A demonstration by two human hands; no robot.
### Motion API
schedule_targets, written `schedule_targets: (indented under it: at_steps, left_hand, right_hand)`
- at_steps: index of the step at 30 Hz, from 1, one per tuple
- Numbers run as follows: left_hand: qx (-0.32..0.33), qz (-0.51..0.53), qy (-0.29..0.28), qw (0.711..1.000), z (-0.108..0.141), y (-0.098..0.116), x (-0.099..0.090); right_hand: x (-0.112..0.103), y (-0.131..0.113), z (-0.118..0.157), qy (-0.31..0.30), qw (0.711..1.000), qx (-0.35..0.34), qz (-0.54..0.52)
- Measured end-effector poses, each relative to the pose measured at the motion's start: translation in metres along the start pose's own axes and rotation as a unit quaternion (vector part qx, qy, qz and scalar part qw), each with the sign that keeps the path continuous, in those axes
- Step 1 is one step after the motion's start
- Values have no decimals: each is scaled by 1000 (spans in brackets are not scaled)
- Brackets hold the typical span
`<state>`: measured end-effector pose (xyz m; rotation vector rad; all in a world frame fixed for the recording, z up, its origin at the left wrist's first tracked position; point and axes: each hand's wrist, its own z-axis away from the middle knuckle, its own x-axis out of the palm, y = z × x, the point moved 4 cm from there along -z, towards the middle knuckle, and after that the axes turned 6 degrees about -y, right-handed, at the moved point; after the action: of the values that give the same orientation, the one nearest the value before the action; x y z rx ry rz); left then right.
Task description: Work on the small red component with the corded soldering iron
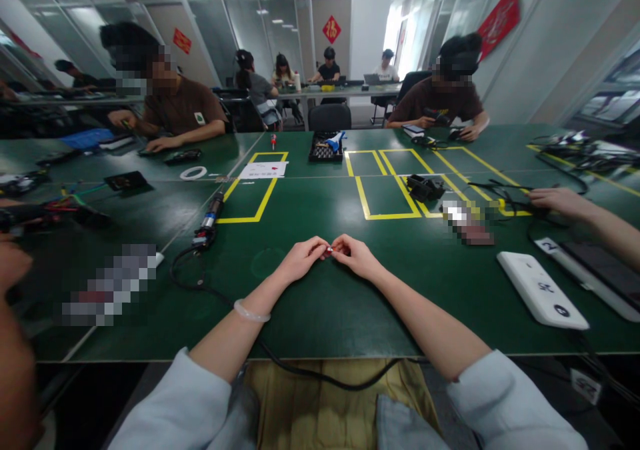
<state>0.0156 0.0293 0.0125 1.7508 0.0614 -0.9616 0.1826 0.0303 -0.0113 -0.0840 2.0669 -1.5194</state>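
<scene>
My left hand (pixel 303 257) and my right hand (pixel 354 257) meet just above the green table (pixel 310 317). Both have their fingers pinched around one small red piece (pixel 329 253) with a whitish spot. Most of this piece is hidden by the fingertips, so its kind cannot be made out. A pale bangle (pixel 251 312) circles my left wrist. Left of my hands lies a black cylindrical tool (pixel 211 218) with a blue band, its cable curving toward the table edge.
Yellow tape outlines (pixel 367 215) mark the table ahead. Beyond stands a black tray (pixel 320 150) near a white paper (pixel 264 170). A black part (pixel 425 188) and a white device (pixel 543 290) lie right. A co-worker's hand (pixel 555 200) reaches in from the right, among cables.
</scene>
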Motion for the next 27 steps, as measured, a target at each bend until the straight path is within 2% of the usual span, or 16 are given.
schedule_targets:
  at_steps: [6,9,12,15,18,20,23,27]
  left_hand:
    - [1,-33,41,999,1,-1,-18]
    - [5,-95,72,993,7,-7,-42]
    - [-19,-194,106,975,20,-26,-76]
    - [-87,-324,141,931,43,-57,-118]
    - [-212,-416,176,867,73,-93,-162]
    - [-284,-435,179,836,91,-114,-186]
    - [-345,-420,148,826,108,-137,-210]
    - [-357,-413,134,827,113,-150,-220]
  right_hand:
    - [1,0,0,-4,1000,-3,-6]
    - [1,-1,0,-5,1000,3,-3]
    - [1,-2,1,-11,1000,8,5]
    - [2,-3,1,-14,1000,8,6]
    - [3,-2,1,-14,1000,9,2]
    - [3,-1,1,-13,1000,12,4]
    - [4,-1,1,-16,1000,11,4]
    - [4,-1,0,-20,1000,12,6]
